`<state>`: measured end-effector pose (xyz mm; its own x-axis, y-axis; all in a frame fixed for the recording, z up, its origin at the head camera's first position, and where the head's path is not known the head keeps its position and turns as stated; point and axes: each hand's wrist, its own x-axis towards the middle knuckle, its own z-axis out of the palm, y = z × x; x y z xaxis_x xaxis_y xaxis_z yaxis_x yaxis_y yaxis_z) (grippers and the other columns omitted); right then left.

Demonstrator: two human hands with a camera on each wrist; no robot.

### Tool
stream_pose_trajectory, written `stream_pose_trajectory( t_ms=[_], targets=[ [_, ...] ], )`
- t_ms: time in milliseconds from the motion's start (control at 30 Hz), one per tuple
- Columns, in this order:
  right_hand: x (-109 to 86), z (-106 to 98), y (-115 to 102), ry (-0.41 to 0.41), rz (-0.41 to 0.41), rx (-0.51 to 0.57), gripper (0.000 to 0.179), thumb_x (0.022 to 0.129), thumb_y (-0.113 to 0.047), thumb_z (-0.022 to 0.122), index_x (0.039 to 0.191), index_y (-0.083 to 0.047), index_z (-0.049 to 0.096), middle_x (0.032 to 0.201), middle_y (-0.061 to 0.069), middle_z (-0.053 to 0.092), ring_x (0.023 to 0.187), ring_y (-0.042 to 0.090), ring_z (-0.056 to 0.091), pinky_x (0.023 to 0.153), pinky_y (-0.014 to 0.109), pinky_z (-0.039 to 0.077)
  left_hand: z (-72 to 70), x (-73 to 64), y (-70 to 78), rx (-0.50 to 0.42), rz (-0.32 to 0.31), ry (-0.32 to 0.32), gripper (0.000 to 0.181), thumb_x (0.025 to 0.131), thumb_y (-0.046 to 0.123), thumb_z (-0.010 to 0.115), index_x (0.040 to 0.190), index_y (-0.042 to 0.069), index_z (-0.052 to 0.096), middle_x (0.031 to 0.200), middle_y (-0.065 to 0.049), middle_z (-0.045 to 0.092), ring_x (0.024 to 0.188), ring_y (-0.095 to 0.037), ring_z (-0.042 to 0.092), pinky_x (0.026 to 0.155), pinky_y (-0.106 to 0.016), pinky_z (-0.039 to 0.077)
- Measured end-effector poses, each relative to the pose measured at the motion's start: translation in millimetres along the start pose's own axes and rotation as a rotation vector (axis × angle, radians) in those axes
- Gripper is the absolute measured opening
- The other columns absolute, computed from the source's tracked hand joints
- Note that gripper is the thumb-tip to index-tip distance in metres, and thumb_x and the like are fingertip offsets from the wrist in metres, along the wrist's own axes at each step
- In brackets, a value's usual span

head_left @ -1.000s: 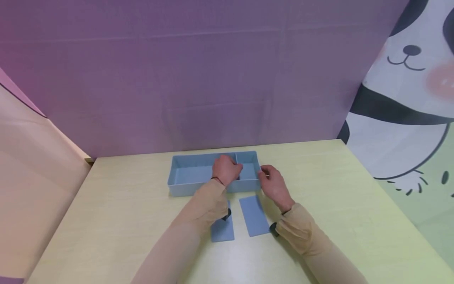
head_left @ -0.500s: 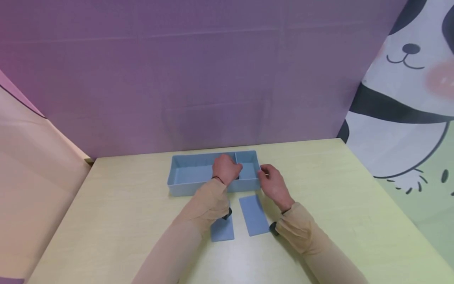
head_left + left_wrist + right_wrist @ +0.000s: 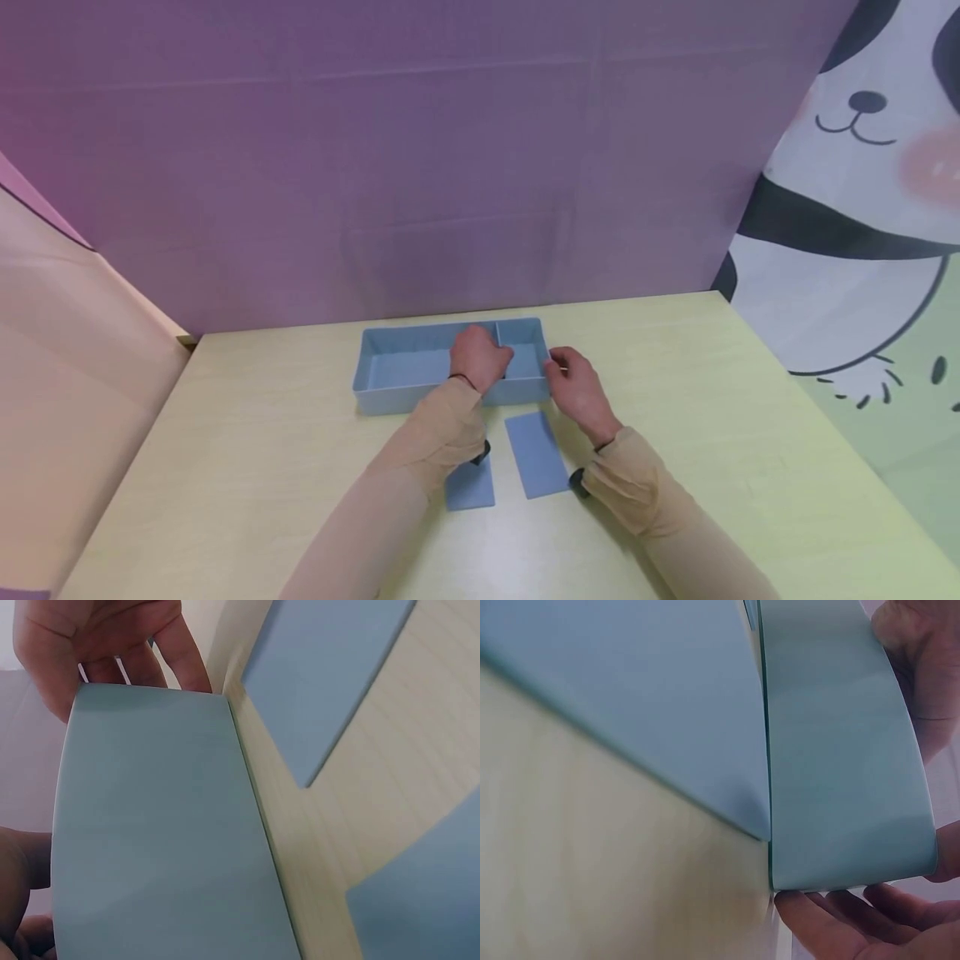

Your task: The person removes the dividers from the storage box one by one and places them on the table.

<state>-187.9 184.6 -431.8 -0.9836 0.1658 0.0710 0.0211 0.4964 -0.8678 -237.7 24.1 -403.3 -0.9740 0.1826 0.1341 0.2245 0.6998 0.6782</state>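
A long light-blue box with an open top sits on the table. A thin divider crosses it right of the middle. My left hand reaches inside with curled fingers and pinches the divider, thumb on its right side; the fingertips are hidden. At the right end, my right hand holds the box: its fingers lie against the outer end wall and its thumb is at the rim, as the right wrist view shows. Two flat blue panels lie in front, a right panel and a left panel partly under my left sleeve.
The pale wooden table extends to both sides of the box. A purple cloth backdrop rises close behind it. At the right stands a printed panda sheet, and a pale cloth hangs at the left.
Both hands, the box and the panels keep practically the same places. The head view has shifted very slightly.
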Motion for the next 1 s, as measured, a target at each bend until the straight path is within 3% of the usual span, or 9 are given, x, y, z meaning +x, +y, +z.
stream_pose_trajectory(
  t_ms=[400,1000],
  targets=[
    [-0.3,-0.2,0.7,-0.007,0.000,-0.009,0.034,0.098,-0.013,0.046,0.125,0.007,0.052,0.121,0.024,0.057,0.109,0.034,0.058,0.082,0.041,0.052,1.0,0.7,1.6,0.035,0.015,-0.003,0.042,0.084,0.014,0.060,0.042,0.013,0.056,0.040,0.000,0.050,0.041,-0.022,0.047,0.053,-0.034,0.044],
    [0.6,-0.1,1.9,0.003,-0.011,-0.014,0.034,0.098,-0.013,0.047,0.124,0.008,0.053,0.121,0.025,0.058,0.110,0.035,0.058,0.083,0.042,0.051,3.2,-1.3,1.8,-0.034,-0.020,0.004,0.043,0.084,0.013,0.059,0.042,0.014,0.047,0.040,-0.001,0.046,0.038,-0.022,0.041,0.043,-0.034,0.035]
  ],
)
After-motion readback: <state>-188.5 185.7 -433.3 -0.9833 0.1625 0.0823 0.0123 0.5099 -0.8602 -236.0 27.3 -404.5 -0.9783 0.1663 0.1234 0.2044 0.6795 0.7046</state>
